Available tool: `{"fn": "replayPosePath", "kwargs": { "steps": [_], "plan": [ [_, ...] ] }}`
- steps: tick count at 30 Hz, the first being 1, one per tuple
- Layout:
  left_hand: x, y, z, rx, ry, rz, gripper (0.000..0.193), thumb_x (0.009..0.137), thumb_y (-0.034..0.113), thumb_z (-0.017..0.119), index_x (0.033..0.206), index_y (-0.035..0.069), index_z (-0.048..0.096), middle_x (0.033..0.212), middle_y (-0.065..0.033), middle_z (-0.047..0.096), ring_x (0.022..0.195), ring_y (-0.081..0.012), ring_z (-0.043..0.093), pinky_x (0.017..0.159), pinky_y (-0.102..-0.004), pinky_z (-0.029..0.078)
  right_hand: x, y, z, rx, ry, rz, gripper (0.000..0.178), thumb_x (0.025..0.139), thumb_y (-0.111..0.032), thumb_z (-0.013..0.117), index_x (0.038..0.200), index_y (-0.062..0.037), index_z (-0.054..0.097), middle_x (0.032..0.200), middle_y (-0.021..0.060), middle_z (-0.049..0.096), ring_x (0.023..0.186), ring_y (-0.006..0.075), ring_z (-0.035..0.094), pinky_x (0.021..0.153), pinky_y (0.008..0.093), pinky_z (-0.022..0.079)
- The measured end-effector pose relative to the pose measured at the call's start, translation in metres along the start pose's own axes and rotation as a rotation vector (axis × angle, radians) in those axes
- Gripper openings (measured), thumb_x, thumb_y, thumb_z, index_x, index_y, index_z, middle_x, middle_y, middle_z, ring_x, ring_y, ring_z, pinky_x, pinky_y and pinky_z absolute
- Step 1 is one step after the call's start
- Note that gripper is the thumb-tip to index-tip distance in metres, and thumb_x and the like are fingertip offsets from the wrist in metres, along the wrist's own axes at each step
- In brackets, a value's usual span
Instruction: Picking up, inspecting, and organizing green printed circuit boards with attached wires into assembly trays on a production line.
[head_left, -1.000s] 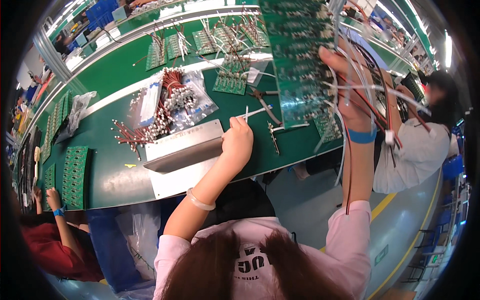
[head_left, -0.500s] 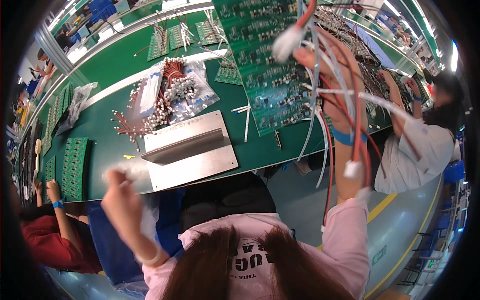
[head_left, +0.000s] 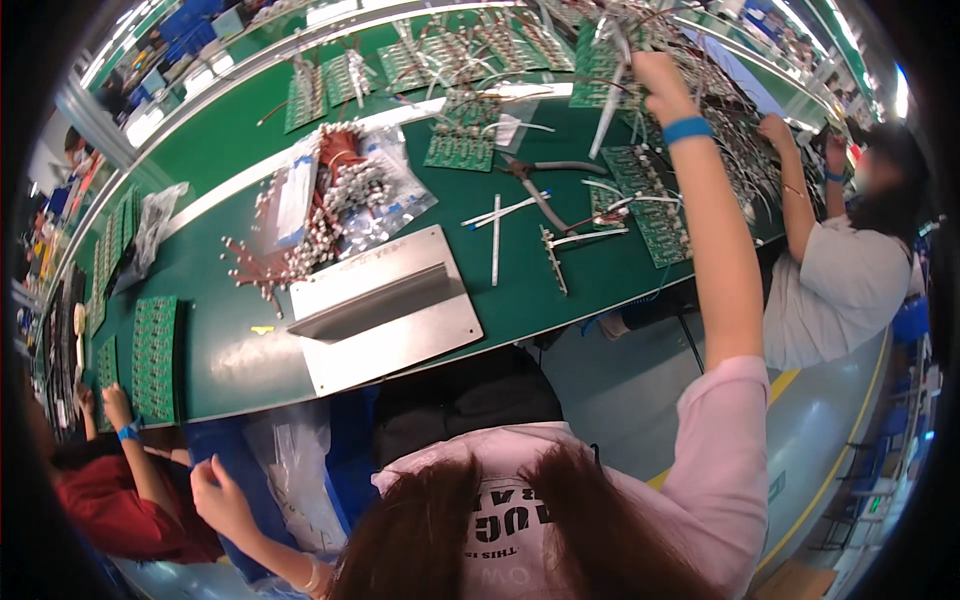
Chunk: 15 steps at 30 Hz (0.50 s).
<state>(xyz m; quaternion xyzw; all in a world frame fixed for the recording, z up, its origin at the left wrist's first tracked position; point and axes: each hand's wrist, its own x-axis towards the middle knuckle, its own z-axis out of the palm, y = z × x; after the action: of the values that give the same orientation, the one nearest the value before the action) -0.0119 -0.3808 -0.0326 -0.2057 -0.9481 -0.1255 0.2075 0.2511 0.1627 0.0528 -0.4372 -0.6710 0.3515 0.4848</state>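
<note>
At the far right of the bench, my right hand (head_left: 664,88), with a blue wristband, is closed at the edge of a green circuit board panel (head_left: 592,88) that trails wires. Its fingertips are partly hidden, with other wired boards around it. My left hand (head_left: 222,503) is off the bench's near edge at the lower left, empty, its fingers loosely bent and a little apart. Nearest to it is a clear plastic bag (head_left: 290,470). On the bench in front of me lies a metal plate with a raised rib (head_left: 395,340).
Red and white wire harnesses (head_left: 345,185) lie on plastic bags. Cutting pliers (head_left: 535,180), white strips (head_left: 496,240), a small board strip (head_left: 554,260) and a wired circuit board (head_left: 650,205) lie to the right. People sit at both sides; bare board panels (head_left: 155,355) are at left.
My right hand has carried the wired circuit board panel away from me to the bench's far right, uncovering the pliers and small boards. My left hand has dropped below the bench edge.
</note>
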Motion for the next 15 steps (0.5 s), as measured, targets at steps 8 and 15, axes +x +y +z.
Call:
{"fn": "replayPosePath", "kwargs": {
  "steps": [8, 15],
  "plan": [
    [0.016, 0.126, 0.033, -0.593, 0.014, 0.132, 0.024, 0.075, 0.013, 0.045, 0.058, 0.000, 0.034, 0.048, -0.0050, 0.031, 0.043, -0.0117, 0.030, 0.041, -0.0231, 0.029, 0.061, 0.110, 0.052, -1.024, -0.480, -0.254, 0.028, 0.058, -0.018, 0.046, 0.076, 0.0020, 0.054, 0.088, 0.0210, 0.048, 0.080, 0.0325, 0.047, 0.069, 0.0356, 0.038],
    [0.013, 0.122, 0.075, -0.736, 0.074, 0.125, 0.026, 0.076, 0.007, 0.040, 0.101, 0.001, 0.037, 0.067, -0.0055, 0.038, 0.060, -0.0142, 0.036, 0.058, -0.0224, 0.032, 0.069, 0.031, -0.033, 0.033, -0.309, -0.354, 0.020, 0.067, -0.009, 0.048, 0.084, 0.0008, 0.047, 0.081, 0.0103, 0.052, 0.072, 0.0180, 0.051, 0.058, 0.0283, 0.043]
  ]
}}
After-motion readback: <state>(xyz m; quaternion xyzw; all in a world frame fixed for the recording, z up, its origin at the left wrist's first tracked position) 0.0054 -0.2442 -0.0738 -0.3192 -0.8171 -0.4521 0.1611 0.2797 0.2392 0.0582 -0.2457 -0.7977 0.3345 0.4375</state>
